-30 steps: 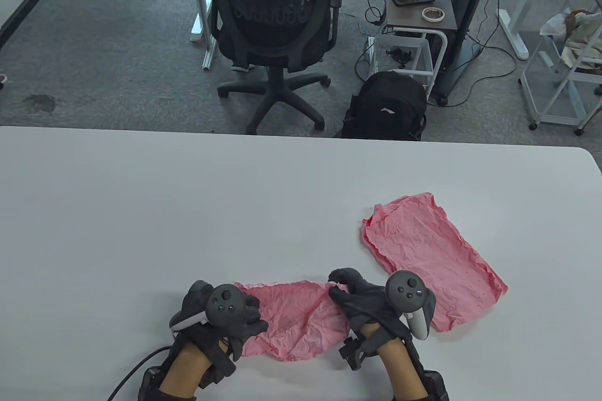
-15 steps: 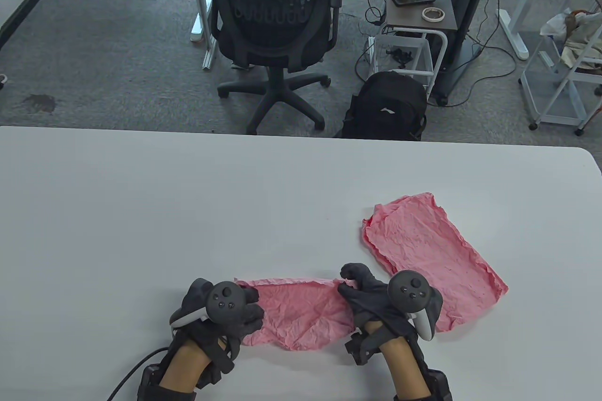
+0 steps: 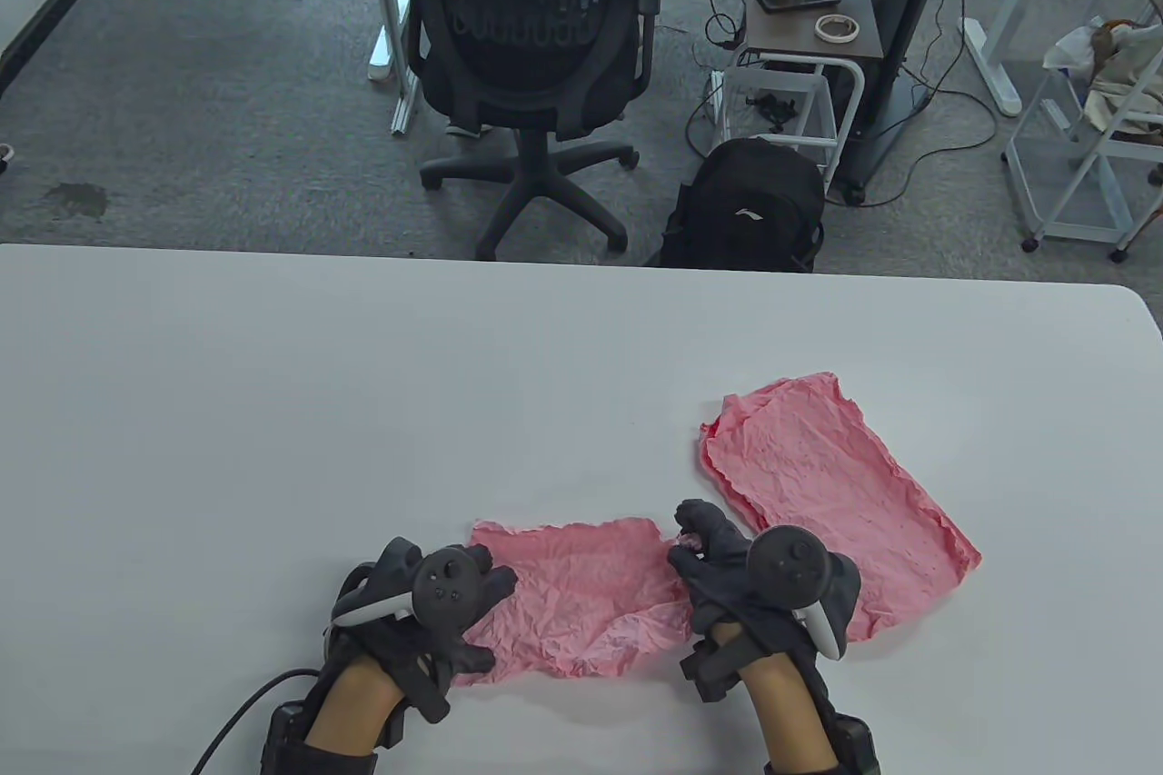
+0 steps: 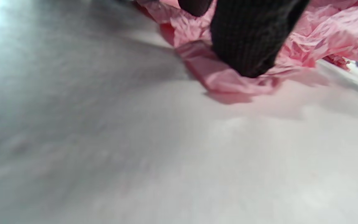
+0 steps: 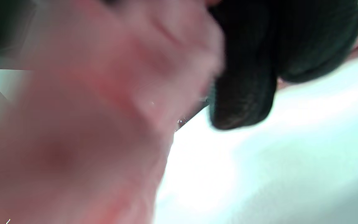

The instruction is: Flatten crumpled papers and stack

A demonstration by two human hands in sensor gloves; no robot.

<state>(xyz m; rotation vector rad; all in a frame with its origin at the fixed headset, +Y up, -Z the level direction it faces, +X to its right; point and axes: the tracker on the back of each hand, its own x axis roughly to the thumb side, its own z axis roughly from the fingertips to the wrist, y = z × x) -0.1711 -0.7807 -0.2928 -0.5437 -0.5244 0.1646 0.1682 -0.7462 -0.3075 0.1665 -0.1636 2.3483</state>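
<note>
Left hand [image 3: 436, 607] presses spread fingers on the crumpled pink paper sheet [image 3: 581, 598]; right hand [image 3: 727, 561] pinches its far-right corner. Best to stretch outward gently, then stack onto the flattened pink sheet [image 3: 818, 484] beyond the right hand.

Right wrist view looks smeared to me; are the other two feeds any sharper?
Right wrist view: heavily blurred, pink crumpled paper fills the left. Left wrist view: soft, glare at top left, black gloved fingertip on the paper readable. Table view: sharp, evenly lit, flattened pink sheet crisp.
</note>
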